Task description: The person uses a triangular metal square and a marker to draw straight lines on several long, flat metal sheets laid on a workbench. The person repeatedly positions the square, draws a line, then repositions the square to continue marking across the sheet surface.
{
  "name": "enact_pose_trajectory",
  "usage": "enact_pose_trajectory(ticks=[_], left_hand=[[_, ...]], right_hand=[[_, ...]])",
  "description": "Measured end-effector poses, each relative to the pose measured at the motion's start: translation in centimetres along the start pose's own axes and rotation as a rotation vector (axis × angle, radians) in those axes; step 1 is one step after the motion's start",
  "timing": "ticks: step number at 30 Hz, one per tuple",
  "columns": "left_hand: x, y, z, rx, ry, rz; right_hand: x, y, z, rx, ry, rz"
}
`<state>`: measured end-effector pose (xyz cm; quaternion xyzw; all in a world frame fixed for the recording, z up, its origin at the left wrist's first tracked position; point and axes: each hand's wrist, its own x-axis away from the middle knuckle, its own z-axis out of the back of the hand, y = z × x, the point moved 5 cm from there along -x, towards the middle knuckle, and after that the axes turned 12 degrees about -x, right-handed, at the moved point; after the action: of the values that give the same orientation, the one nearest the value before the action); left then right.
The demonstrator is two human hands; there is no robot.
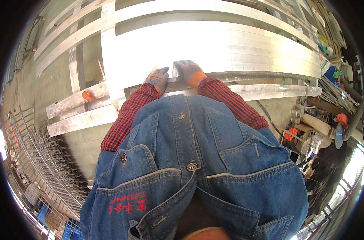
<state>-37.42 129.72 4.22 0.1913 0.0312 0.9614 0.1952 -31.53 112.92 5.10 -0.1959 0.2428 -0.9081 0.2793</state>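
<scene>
Both my hands are in grey work gloves with orange patches, close together at the near edge of a bright, shiny metal panel (pixel 270 50). My left hand (pixel 158 78) has its fingers bent and pressed together, pointing toward the other hand. Just right of it, my right hand (pixel 188 72) curls its fingers down by the panel's edge. A small pale piece (pixel 172 79) shows in the narrow gap between them. Glare hides whether either glove grips this piece or the edge. Red-and-black checked sleeves cover both forearms.
Long metal bars (pixel 278 92) run crosswise under and around the panel. An orange object (pixel 88 96) rests on a bar at the left. Metal racks (pixel 50 164) stand at the lower left. Thin rods (pixel 342 94), a blue disc (pixel 339 136) and clutter lie on the right.
</scene>
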Motion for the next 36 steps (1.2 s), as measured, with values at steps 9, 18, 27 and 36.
enact_pose_trajectory(ticks=[9,18,27,36], left_hand=[[-0.2,-0.1,-0.7,-0.024,0.006,-0.007],[1.2,-2.7,-2.7,-0.035,0.114,0.038],[4.7,-5.0,-1.7,-0.03,0.095,0.132],[4.4,-5.5,-0.6,0.015,-0.091,0.153]], right_hand=[[5.3,0.1,-3.2,-0.122,-0.404,-0.157],[8.6,-0.1,-2.7,-0.352,-0.048,-0.402],[10.0,-0.5,-3.5,-0.375,-0.051,-0.379],[8.1,-0.9,-2.5,-0.484,-0.153,-0.432]])
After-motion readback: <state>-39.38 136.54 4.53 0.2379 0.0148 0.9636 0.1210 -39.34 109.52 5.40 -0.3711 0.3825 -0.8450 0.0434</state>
